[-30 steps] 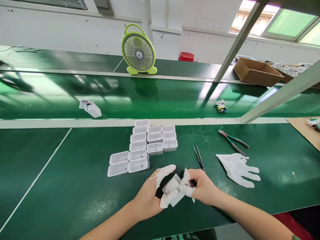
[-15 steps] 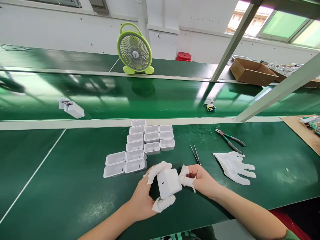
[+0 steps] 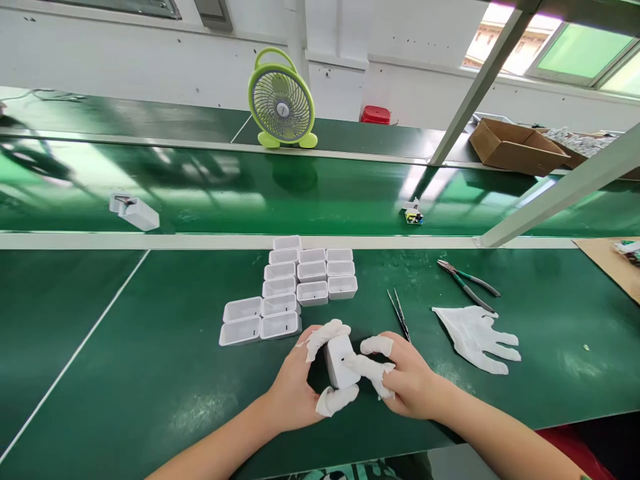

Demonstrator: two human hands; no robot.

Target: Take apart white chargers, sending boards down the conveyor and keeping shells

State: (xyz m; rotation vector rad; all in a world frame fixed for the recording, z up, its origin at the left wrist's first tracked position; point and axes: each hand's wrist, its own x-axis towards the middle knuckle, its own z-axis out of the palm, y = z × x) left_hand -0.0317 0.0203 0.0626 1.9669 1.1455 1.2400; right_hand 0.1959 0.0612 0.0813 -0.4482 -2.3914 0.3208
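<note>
A small white plastic box (image 3: 339, 363) with a dark slot in its face is held up over the green bench. My left hand (image 3: 305, 380), with white covers on its fingertips, grips it from the left between fingers above and thumb below. From the right, a covered fingertip of my right hand (image 3: 400, 373) touches the face of the box; another finger stands apart above it. Metal tweezers (image 3: 399, 313) lie just beyond my right hand. Behind the left hand, several similar white open boxes (image 3: 280, 323) are lined up in rows.
A white glove (image 3: 477, 337) and green-handled pliers (image 3: 467, 285) lie to the right. Past a pale rail, the green belt (image 3: 280, 200) carries a white housing (image 3: 135, 211) and a small circuit board (image 3: 413, 213). A green fan (image 3: 283, 107) and a cardboard box (image 3: 520, 147) stand behind.
The white box has turned in my left hand, showing a narrower face. My right fingers have gone from a pinch at its edge to spread, one touching its face. The view has shifted slightly.
</note>
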